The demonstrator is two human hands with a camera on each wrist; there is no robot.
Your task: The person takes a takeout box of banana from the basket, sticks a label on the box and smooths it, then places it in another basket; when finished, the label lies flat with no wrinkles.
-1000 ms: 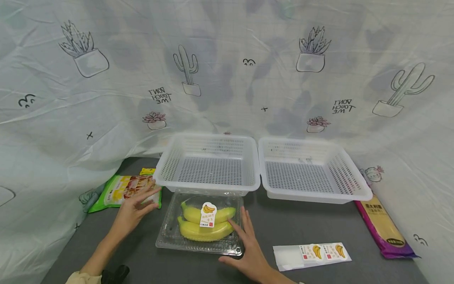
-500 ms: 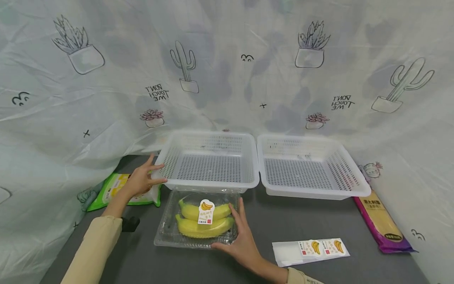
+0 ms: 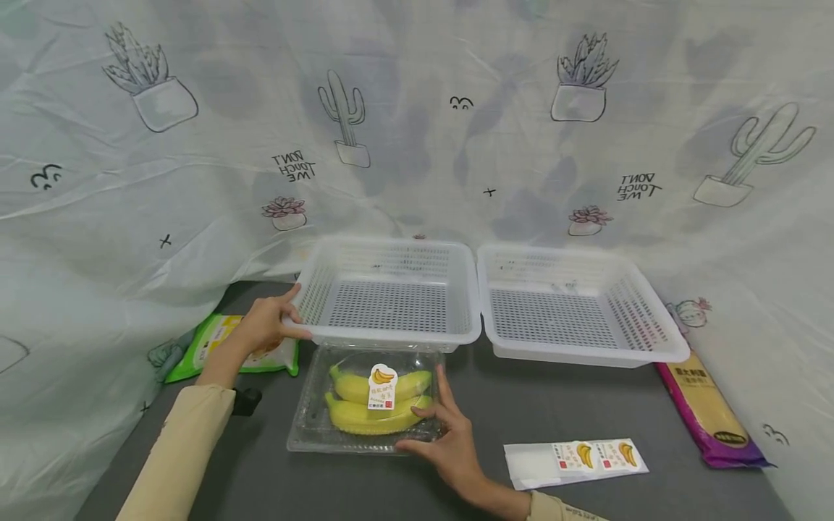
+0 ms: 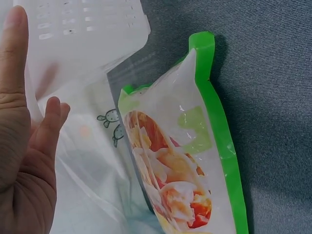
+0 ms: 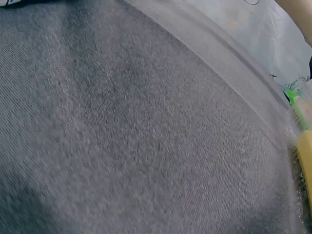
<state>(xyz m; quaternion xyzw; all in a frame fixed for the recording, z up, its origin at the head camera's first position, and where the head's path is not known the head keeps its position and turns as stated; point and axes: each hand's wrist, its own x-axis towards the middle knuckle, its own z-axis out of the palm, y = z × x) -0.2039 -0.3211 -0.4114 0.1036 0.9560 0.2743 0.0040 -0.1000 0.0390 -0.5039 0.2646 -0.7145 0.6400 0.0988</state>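
Note:
My left hand [image 3: 269, 323] holds the left front corner of a white perforated plastic basket [image 3: 391, 336], thumb at the front and fingers along the side. In the left wrist view this hand [image 4: 29, 146] is beside the basket wall [image 4: 92, 24]. My right hand [image 3: 452, 441] grips the right edge of a lidded clear plastic box [image 3: 306, 434], its thumb at the front edge and index finger near the back. Inside lie two yellow bananas [image 3: 371, 418], with a white banana label [image 3: 381, 387] above them. The right wrist view shows mostly cloth.
A second white basket [image 3: 586, 354] adjoins the first. A green and white food bag [image 3: 211, 344] lies beyond my left forearm. On the right are a strip of banana labels [image 3: 573, 463] and a purple and yellow packet [image 3: 710, 416]. A patterned curtain [image 3: 417, 145] hangs behind.
My left hand has moved from above the food bag up to the basket's left side and settled against it. My right hand's fingers have drawn in around the box's right edge.

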